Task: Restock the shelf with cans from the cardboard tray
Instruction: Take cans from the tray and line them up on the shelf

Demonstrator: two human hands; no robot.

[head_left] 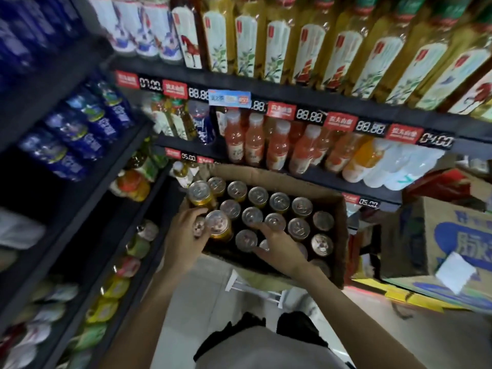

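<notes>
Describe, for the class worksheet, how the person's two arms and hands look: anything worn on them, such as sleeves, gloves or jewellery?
Both forearms are bare from the bottom of the picture up to the hands, with no sleeve showing. The left hand and right hand wear no gloves. No watch, bracelet or ring shows on either wrist or on the fingers, though the picture is somewhat blurred.

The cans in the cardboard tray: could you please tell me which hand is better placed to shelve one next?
Probably the left hand: its fingers already wrap raised gold cans, nearest the left-side shelf. The right hand rests on cans seated in the cardboard tray.
</notes>
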